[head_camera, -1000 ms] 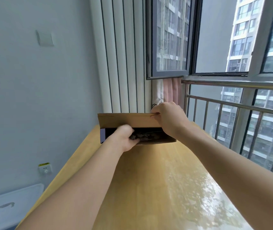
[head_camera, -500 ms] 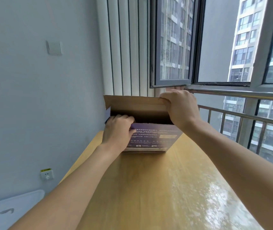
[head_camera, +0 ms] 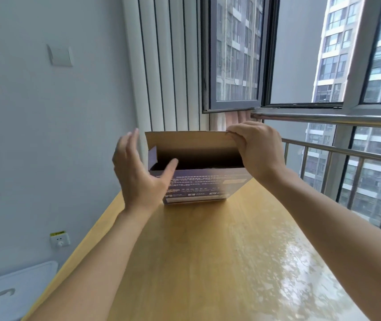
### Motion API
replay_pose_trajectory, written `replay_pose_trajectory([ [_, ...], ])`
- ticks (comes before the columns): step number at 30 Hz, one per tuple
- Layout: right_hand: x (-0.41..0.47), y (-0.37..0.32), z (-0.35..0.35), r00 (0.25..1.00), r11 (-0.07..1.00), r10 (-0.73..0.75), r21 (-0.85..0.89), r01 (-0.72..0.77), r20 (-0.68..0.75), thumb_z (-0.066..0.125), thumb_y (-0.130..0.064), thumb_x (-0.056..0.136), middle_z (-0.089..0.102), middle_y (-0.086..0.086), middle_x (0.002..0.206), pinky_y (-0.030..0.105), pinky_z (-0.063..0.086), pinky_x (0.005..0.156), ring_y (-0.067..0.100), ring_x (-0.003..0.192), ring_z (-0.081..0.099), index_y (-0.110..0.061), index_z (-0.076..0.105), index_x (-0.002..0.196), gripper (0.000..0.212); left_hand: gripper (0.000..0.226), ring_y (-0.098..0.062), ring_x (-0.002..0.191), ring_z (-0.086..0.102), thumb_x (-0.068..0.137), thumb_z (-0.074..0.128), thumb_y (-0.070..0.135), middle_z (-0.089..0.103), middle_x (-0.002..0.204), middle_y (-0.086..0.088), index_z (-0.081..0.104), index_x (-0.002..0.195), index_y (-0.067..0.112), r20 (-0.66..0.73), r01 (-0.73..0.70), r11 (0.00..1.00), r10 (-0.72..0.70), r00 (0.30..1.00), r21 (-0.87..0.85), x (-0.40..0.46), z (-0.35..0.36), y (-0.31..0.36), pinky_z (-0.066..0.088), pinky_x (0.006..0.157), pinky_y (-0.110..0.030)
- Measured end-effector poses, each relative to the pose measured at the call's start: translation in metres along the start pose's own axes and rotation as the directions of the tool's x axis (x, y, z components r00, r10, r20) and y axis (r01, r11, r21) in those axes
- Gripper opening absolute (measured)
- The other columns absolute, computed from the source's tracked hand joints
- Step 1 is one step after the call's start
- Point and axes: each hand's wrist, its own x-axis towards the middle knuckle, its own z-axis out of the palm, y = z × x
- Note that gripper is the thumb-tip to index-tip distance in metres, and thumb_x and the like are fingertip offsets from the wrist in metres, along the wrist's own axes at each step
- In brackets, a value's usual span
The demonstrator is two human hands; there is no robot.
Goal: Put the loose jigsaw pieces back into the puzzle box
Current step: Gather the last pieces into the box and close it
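Head cam view: one puzzle box [head_camera: 204,185] stands upright on the wooden desk [head_camera: 208,262], about mid-frame, with its top flap [head_camera: 189,141] raised. Two hands in shot. The right hand [head_camera: 257,149] pinches that flap's upper right corner, fingers curled over the edge. The left hand [head_camera: 138,174] hovers beside the box's left side, fingers spread and loose, gripping nothing. Inside of the box is too dark to tell what's there. One wall socket [head_camera: 60,239] sits lower left.
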Motion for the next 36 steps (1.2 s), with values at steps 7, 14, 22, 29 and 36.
replay_pose_trajectory([
  [7,-0.021,0.023,-0.004,0.970,0.989,0.150,0.031,-0.147,-0.191,0.074,-0.020,0.084,0.062,-0.002,0.134,0.041,0.044,0.105,0.018,0.124,0.055,-0.020,0.064,0.128,0.045,0.014,-0.015,0.070,0.046,0.100,0.053,0.009,0.052,0.078,-0.001,0.049,0.087,0.007,0.154,0.521,0.794,-0.499,0.853,-0.315,0.017,0.019,-0.006,0.037,0.068,-0.030],
  [14,-0.055,0.035,0.008,0.635,0.273,0.515,0.592,-0.759,0.576,0.055,-0.056,0.096,0.071,-0.018,0.106,0.032,0.046,0.097,0.011,0.118,0.061,-0.035,0.065,0.114,0.028,0.021,-0.021,0.076,0.059,0.099,0.049,0.019,0.063,0.080,-0.003,0.054,0.079,0.022,0.237,0.617,0.650,-0.578,0.781,-0.444,0.025,0.024,0.012,0.045,0.071,-0.039],
  [22,-0.014,0.030,-0.001,0.718,0.326,0.558,0.687,-0.650,0.415,0.047,-0.011,0.104,0.068,-0.006,0.123,0.025,0.050,0.096,0.011,0.117,0.062,-0.026,0.060,0.125,0.029,0.030,-0.019,0.092,0.056,0.090,0.045,0.055,0.059,0.090,0.002,0.053,0.087,0.027,0.259,0.429,0.726,-0.342,0.903,-0.537,0.043,0.014,0.016,0.044,0.085,-0.039],
  [29,-0.021,0.007,-0.008,0.889,0.435,0.426,0.823,-0.366,0.170,0.051,-0.008,0.093,0.063,0.011,0.119,0.027,0.051,0.086,0.013,0.105,0.061,-0.021,0.051,0.129,0.038,0.033,-0.018,0.081,0.057,0.096,0.041,-0.009,0.059,0.084,-0.004,0.051,0.085,0.020,0.143,0.364,0.637,-0.372,0.917,-0.680,0.049,0.000,0.025,0.048,0.064,-0.022],
  [36,0.029,0.004,-0.031,0.913,0.520,0.395,0.793,-0.317,0.105,0.033,-0.054,0.099,0.055,-0.017,0.123,0.023,0.041,0.102,0.006,0.121,0.052,-0.034,0.052,0.124,0.037,0.019,-0.010,0.097,0.066,0.108,0.039,0.017,0.062,0.104,0.009,0.050,0.108,0.032,0.208,0.355,0.672,-0.292,0.934,-0.650,0.096,-0.011,0.035,0.053,0.068,-0.019],
])
